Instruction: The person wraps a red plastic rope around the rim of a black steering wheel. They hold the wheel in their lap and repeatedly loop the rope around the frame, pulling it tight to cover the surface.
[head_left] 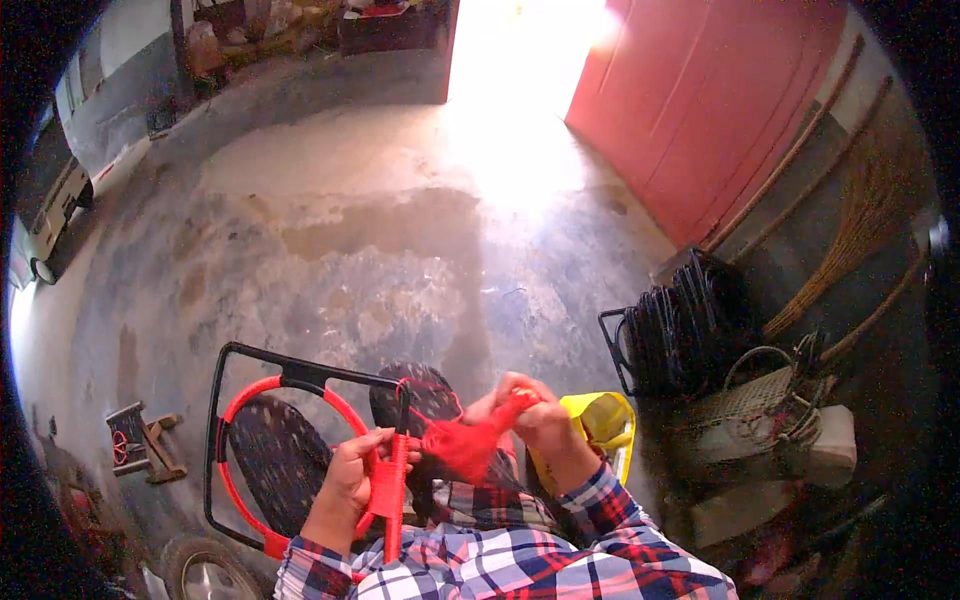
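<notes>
A black metal frame (255,358) with a red-wrapped ring (240,400) inside it stands on my lap. My left hand (352,475) grips the frame's near bar, which is wound with red cord (392,490). My right hand (530,415) pinches a bundle of loose red cord (468,447) just right of that bar, fingers closed on it. Both sleeves are plaid.
A yellow bag (600,420) lies by my right wrist. A stack of black wire frames (680,330) leans at the right, beside a broom (860,230) and a red door (700,100). A small wooden stool (140,440) sits on the concrete floor (350,250) at left.
</notes>
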